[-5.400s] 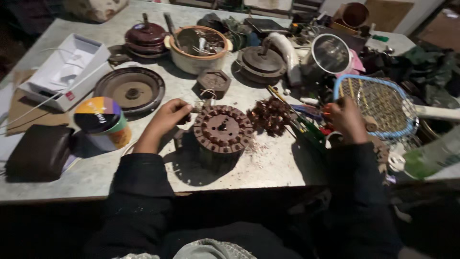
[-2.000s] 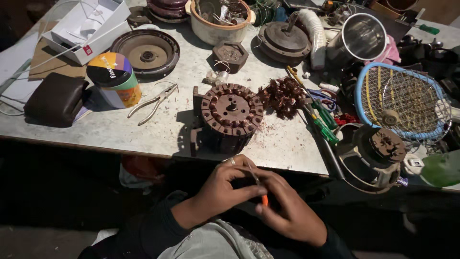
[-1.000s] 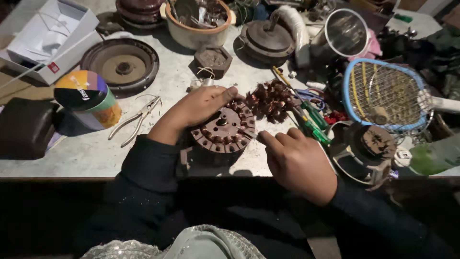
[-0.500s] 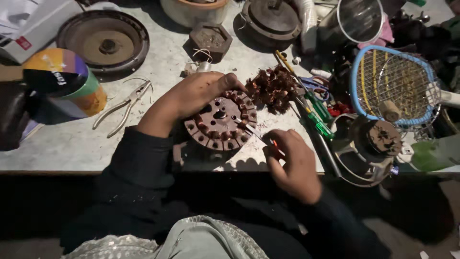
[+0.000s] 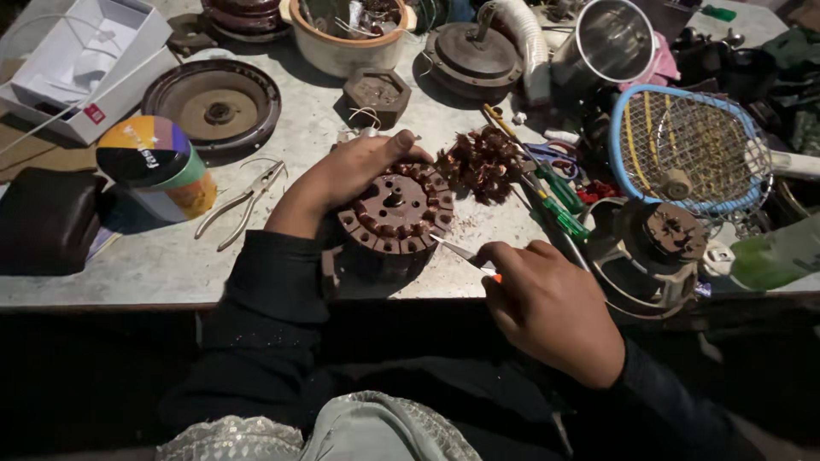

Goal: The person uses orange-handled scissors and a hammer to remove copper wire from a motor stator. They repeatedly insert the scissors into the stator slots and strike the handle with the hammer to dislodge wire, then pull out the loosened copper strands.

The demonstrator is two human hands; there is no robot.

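A round brown motor stator (image 5: 395, 213) with copper-wound slots stands near the front edge of the grey workbench (image 5: 154, 256). My left hand (image 5: 342, 175) rests on its far left side, fingers curled over the rim. My right hand (image 5: 547, 307) grips a small orange-handled blade tool (image 5: 465, 253), and the metal tip touches the stator's right edge. A heap of stripped copper wire (image 5: 483, 162) lies just behind the stator.
Pliers (image 5: 243, 201) and a colourful round tin (image 5: 154, 166) lie to the left, beside a dark pouch (image 5: 43, 222). A blue mesh racket (image 5: 692, 149), green-handled screwdrivers (image 5: 555, 201) and another motor part (image 5: 670, 235) crowd the right. A bowl (image 5: 346, 34), metal discs and a white box (image 5: 81, 60) stand behind.
Both hands came up from my lap to the stator. The left hand settled on its far side and the right hand brought the blade tip against its right edge.
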